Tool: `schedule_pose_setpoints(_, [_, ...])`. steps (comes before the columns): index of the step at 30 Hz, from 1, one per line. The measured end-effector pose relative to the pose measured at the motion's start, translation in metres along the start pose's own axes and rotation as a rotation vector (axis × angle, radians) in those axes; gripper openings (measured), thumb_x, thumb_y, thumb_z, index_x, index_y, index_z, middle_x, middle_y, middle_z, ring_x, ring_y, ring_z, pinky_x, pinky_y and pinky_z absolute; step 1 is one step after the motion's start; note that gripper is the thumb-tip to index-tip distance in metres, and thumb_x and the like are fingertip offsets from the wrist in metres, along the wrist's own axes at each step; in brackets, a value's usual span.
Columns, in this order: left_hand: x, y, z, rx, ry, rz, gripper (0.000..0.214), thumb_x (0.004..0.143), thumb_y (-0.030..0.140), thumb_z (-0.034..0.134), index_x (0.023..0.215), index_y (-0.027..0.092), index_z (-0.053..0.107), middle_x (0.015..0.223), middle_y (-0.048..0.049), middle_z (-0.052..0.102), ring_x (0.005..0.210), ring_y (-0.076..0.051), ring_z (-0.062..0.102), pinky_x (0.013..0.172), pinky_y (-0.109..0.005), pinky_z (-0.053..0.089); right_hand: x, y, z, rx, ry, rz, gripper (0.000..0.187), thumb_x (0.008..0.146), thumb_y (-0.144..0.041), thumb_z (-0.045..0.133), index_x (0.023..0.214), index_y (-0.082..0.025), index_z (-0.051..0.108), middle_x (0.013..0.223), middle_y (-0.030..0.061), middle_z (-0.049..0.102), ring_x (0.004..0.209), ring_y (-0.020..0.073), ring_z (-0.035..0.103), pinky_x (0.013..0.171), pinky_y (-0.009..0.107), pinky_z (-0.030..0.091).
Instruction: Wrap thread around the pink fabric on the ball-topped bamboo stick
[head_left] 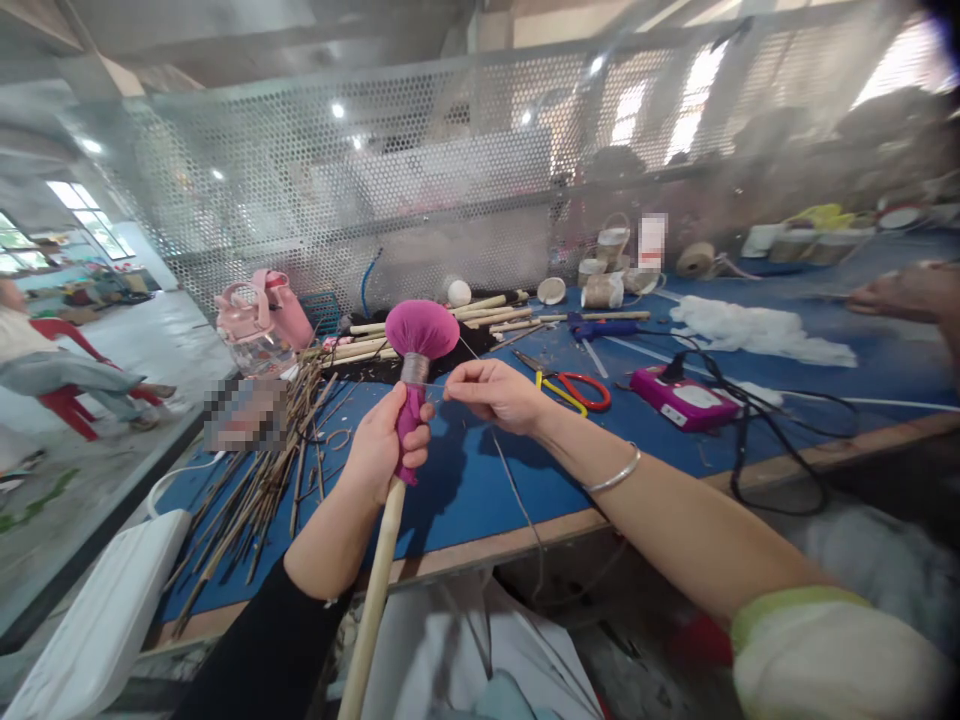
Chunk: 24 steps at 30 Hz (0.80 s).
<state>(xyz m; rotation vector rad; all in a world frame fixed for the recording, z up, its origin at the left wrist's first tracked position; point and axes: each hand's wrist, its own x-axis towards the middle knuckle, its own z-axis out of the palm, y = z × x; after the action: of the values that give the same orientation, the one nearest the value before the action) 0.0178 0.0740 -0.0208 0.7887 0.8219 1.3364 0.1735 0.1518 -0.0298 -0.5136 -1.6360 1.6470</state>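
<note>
A pale wooden stick (pixel 379 575) slants up from the lower edge, topped by a rounded head of gathered magenta fabric (pixel 422 328). Just under the head, silvery wire or thread (pixel 415 368) is wound in a tight band around the fabric neck. My left hand (pixel 386 440) wraps around the fabric-covered part of the stick below that band. To its right, my right hand (pixel 491 393) pinches a thin strand of the wire, which runs across to the band. A loose length of the wire (pixel 517 490) hangs down over the table edge.
Scissors (pixel 577 392) and a purple power block (pixel 684 397) with a black cable lie to the right, near a blue glue gun (pixel 607 327). Many thin twigs (pixel 262 480) cover the left side. Pink bottles (pixel 266 315) and wooden sticks (pixel 495 312) are behind; another person's hand (pixel 904 292) is at far right.
</note>
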Motion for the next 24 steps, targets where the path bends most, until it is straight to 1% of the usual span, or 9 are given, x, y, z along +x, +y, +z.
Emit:
schedule_pose_setpoints(4, [-0.001, 0.003, 0.001, -0.153, -0.094, -0.082, 0.03, 0.093, 0.034, 0.034, 0.078, 0.013, 0.05, 0.062, 0.0037, 0.046, 0.032, 0.001, 0.028, 0.024, -0.007, 0.023, -0.002, -0.002, 0.006, 0.086, 0.007, -0.022, 0.034, 0.062, -0.042, 0.074, 0.066, -0.013, 0.058, 0.034, -0.0113, 0.031, 0.032, 0.0021, 0.018, 0.035, 0.02, 0.009])
schedule_pose_setpoints(6, [-0.002, 0.002, 0.001, -0.179, -0.132, -0.119, 0.038, 0.094, 0.036, 0.028, 0.073, 0.013, 0.05, 0.055, 0.0045, 0.042, 0.03, 0.0, 0.025, 0.024, -0.008, 0.022, -0.001, -0.001, 0.009, 0.082, 0.021, -0.019, 0.037, 0.062, -0.046, 0.073, 0.064, -0.013, 0.057, 0.034, -0.0113, 0.03, 0.032, 0.002, 0.018, 0.034, 0.02, 0.009])
schedule_pose_setpoints(9, [-0.004, 0.003, -0.001, -0.189, -0.212, -0.207, 0.048, 0.094, 0.045, 0.021, 0.064, 0.015, 0.046, 0.042, 0.008, 0.026, 0.027, -0.001, 0.015, 0.024, -0.008, 0.021, 0.002, 0.002, 0.011, 0.032, 0.054, -0.009, 0.038, 0.061, -0.047, 0.073, 0.064, -0.014, 0.055, 0.036, -0.0109, 0.033, 0.032, 0.0022, 0.02, 0.033, 0.02, 0.01])
schedule_pose_setpoints(11, [-0.007, 0.003, -0.002, -0.208, -0.273, -0.27, 0.051, 0.092, 0.05, 0.02, 0.061, 0.017, 0.042, 0.039, 0.0099, 0.017, 0.027, -0.001, 0.008, 0.024, -0.008, 0.019, 0.004, 0.004, 0.012, 0.004, 0.078, -0.013, 0.037, 0.061, -0.047, 0.074, 0.064, -0.015, 0.055, 0.038, -0.0105, 0.036, 0.032, 0.0022, 0.021, 0.033, 0.02, 0.011])
schedule_pose_setpoints(13, [-0.009, 0.004, -0.004, -0.238, -0.324, -0.32, 0.051, 0.092, 0.052, 0.019, 0.059, 0.017, 0.038, 0.039, 0.011, 0.013, 0.028, 0.0, 0.002, 0.024, -0.007, 0.017, 0.005, 0.005, 0.012, -0.004, 0.095, -0.027, 0.036, 0.06, -0.045, 0.074, 0.064, -0.015, 0.055, 0.039, -0.0106, 0.036, 0.033, 0.0021, 0.022, 0.033, 0.02, 0.012])
schedule_pose_setpoints(15, [-0.01, 0.005, -0.004, -0.264, -0.34, -0.331, 0.05, 0.092, 0.051, 0.02, 0.059, 0.018, 0.036, 0.04, 0.0116, 0.011, 0.03, 0.0, -0.001, 0.024, -0.006, 0.015, 0.005, 0.004, 0.011, -0.003, 0.104, -0.034, 0.035, 0.06, -0.044, 0.075, 0.065, -0.015, 0.055, 0.039, -0.0107, 0.037, 0.033, 0.002, 0.023, 0.033, 0.02, 0.012])
schedule_pose_setpoints(17, [-0.009, 0.005, -0.003, -0.266, -0.325, -0.321, 0.048, 0.092, 0.051, 0.021, 0.059, 0.018, 0.035, 0.041, 0.0116, 0.01, 0.03, 0.0, -0.001, 0.024, -0.006, 0.015, 0.003, 0.002, 0.01, 0.016, 0.102, -0.033, 0.036, 0.059, -0.044, 0.076, 0.065, -0.015, 0.056, 0.039, -0.0105, 0.038, 0.032, 0.002, 0.023, 0.033, 0.02, 0.012])
schedule_pose_setpoints(22, [-0.006, 0.003, -0.002, -0.207, -0.314, -0.328, 0.048, 0.091, 0.053, 0.021, 0.059, 0.019, 0.034, 0.04, 0.0112, 0.011, 0.029, 0.0, 0.001, 0.024, -0.008, 0.016, 0.0, -0.003, 0.009, 0.168, 0.072, -0.021, 0.038, 0.055, -0.044, 0.078, 0.061, -0.015, 0.055, 0.034, -0.012, 0.03, 0.031, 0.0014, 0.019, 0.033, 0.019, 0.01])
schedule_pose_setpoints(24, [-0.007, 0.003, -0.002, -0.228, -0.319, -0.315, 0.048, 0.091, 0.052, 0.022, 0.06, 0.018, 0.035, 0.04, 0.0113, 0.012, 0.029, 0.0, 0.001, 0.024, -0.008, 0.016, 0.001, -0.001, 0.01, 0.163, 0.071, 0.001, 0.038, 0.054, -0.043, 0.078, 0.063, -0.014, 0.055, 0.035, -0.0118, 0.032, 0.031, 0.0013, 0.019, 0.032, 0.019, 0.01])
